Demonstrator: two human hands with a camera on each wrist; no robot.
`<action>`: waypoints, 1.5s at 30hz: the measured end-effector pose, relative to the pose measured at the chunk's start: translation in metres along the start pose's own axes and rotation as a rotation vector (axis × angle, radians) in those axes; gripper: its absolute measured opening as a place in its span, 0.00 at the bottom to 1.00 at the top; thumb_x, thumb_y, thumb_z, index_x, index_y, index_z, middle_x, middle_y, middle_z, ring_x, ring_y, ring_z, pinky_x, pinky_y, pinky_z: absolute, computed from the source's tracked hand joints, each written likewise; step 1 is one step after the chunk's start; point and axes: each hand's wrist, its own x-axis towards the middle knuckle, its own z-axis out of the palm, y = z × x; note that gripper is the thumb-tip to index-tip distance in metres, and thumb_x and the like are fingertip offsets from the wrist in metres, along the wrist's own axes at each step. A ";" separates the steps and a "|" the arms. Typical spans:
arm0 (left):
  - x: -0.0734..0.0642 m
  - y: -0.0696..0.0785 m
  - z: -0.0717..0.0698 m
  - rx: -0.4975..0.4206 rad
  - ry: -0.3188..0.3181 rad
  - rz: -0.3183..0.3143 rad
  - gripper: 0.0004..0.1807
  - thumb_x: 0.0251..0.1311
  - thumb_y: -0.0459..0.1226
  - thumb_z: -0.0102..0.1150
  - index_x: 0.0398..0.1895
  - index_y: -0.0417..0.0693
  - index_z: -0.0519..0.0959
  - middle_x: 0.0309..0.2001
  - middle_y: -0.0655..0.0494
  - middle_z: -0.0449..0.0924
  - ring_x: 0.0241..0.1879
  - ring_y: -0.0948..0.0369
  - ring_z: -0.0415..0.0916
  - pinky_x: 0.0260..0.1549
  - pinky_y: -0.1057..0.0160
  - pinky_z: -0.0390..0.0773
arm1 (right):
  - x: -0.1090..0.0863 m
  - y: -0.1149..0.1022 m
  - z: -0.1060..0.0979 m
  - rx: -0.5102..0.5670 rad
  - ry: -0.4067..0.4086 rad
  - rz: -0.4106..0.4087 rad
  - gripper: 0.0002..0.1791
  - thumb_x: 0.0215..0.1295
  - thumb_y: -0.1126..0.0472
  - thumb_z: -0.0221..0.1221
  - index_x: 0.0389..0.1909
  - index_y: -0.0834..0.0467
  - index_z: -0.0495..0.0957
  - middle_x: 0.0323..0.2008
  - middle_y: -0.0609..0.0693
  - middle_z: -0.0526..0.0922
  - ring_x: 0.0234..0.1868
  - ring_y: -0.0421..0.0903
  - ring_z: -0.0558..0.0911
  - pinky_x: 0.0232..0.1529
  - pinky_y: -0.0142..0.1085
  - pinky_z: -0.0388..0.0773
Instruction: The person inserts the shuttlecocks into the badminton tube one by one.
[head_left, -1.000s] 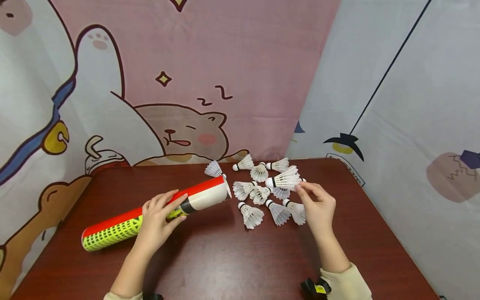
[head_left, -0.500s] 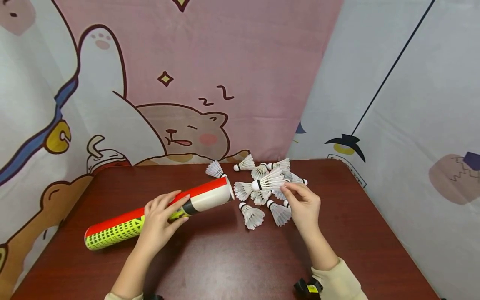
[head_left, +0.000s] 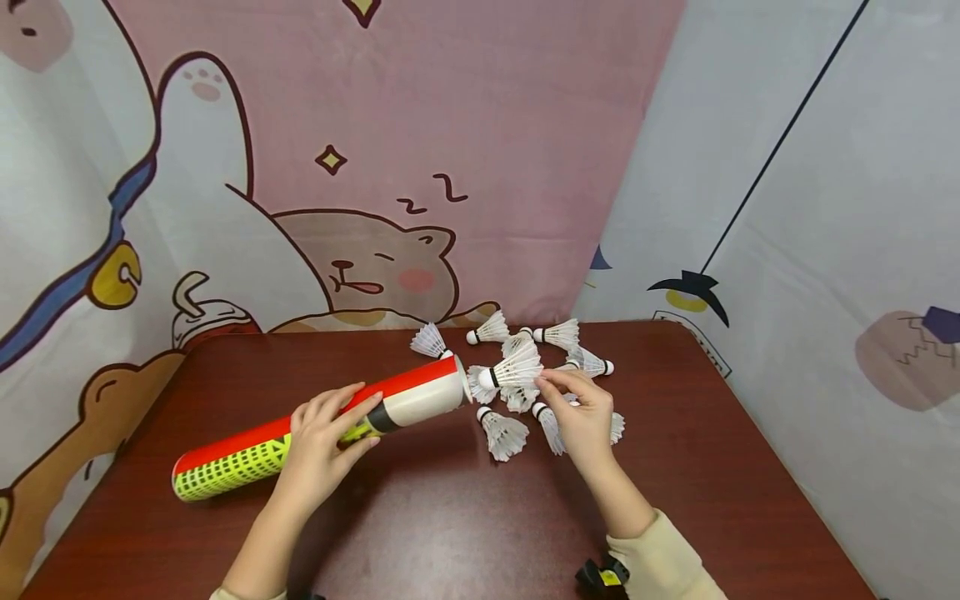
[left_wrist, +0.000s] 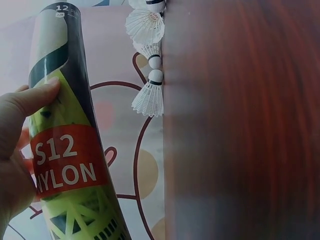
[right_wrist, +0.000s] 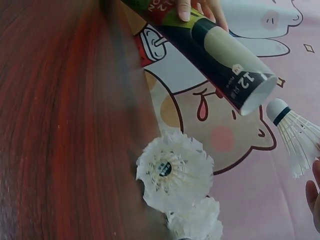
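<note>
- Your left hand [head_left: 318, 435] grips the tube [head_left: 422, 400].
- Your right hand [head_left: 582, 412] pinches one shuttlecock [head_left: 517, 367], just outside the tube's mouth.
- Loose shuttlecocks [head_left: 504, 435] lie around your right hand; tube contents unseen.

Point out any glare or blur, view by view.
Head: pale glare on the near part of the tabletop; left wrist: dim, tabletop hazy along its edge, shuttlecock tube legibly lettered; right wrist: dim, tabletop blurred toward its edge.

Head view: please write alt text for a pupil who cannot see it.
A right hand pinches a shuttlecock near the end of a long, colourful tube gripped by the left hand. More shuttlecocks lie on a brown table.
</note>
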 end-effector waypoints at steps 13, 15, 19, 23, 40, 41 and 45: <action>0.000 0.003 0.001 0.002 0.015 0.033 0.39 0.37 0.36 0.79 0.60 0.59 0.77 0.60 0.48 0.71 0.57 0.47 0.64 0.50 0.38 0.55 | -0.006 0.000 0.019 0.042 -0.030 -0.008 0.07 0.47 0.84 0.64 0.28 0.74 0.82 0.24 0.63 0.82 0.27 0.39 0.76 0.31 0.25 0.71; 0.000 0.003 0.001 0.000 0.018 0.031 0.39 0.37 0.36 0.79 0.60 0.59 0.77 0.60 0.48 0.72 0.57 0.47 0.64 0.50 0.38 0.55 | -0.007 0.001 0.021 0.050 -0.033 -0.005 0.07 0.47 0.84 0.64 0.28 0.74 0.82 0.25 0.63 0.82 0.26 0.40 0.76 0.30 0.25 0.71; 0.000 0.003 0.001 -0.003 0.020 0.026 0.39 0.36 0.35 0.79 0.60 0.58 0.78 0.60 0.48 0.72 0.57 0.47 0.64 0.50 0.38 0.55 | -0.009 0.002 0.026 0.050 -0.045 -0.001 0.07 0.47 0.83 0.64 0.28 0.73 0.82 0.26 0.63 0.82 0.27 0.41 0.77 0.30 0.26 0.71; -0.001 0.003 0.001 -0.005 0.019 0.026 0.39 0.37 0.35 0.79 0.60 0.58 0.77 0.60 0.48 0.71 0.57 0.47 0.64 0.50 0.38 0.55 | -0.011 0.002 0.029 0.022 -0.055 0.010 0.06 0.48 0.81 0.65 0.29 0.72 0.83 0.27 0.62 0.83 0.28 0.41 0.77 0.30 0.26 0.71; 0.000 0.004 0.001 -0.008 0.011 0.010 0.38 0.37 0.35 0.79 0.59 0.58 0.78 0.60 0.48 0.71 0.57 0.48 0.64 0.51 0.39 0.54 | -0.019 -0.004 0.041 0.040 -0.109 0.111 0.05 0.50 0.78 0.66 0.29 0.70 0.84 0.30 0.61 0.84 0.32 0.39 0.79 0.32 0.27 0.72; 0.000 0.004 0.000 -0.009 0.010 0.010 0.38 0.37 0.36 0.79 0.59 0.58 0.78 0.60 0.48 0.72 0.57 0.48 0.64 0.51 0.39 0.54 | -0.019 -0.004 0.042 0.045 -0.112 0.117 0.05 0.50 0.78 0.66 0.29 0.71 0.84 0.30 0.61 0.84 0.33 0.38 0.79 0.32 0.27 0.73; 0.000 0.004 0.001 -0.012 0.010 0.011 0.38 0.37 0.36 0.79 0.59 0.58 0.78 0.60 0.48 0.72 0.57 0.47 0.64 0.51 0.39 0.54 | -0.020 -0.004 0.043 0.056 -0.124 0.127 0.05 0.49 0.78 0.66 0.29 0.71 0.84 0.29 0.61 0.84 0.33 0.38 0.79 0.31 0.27 0.73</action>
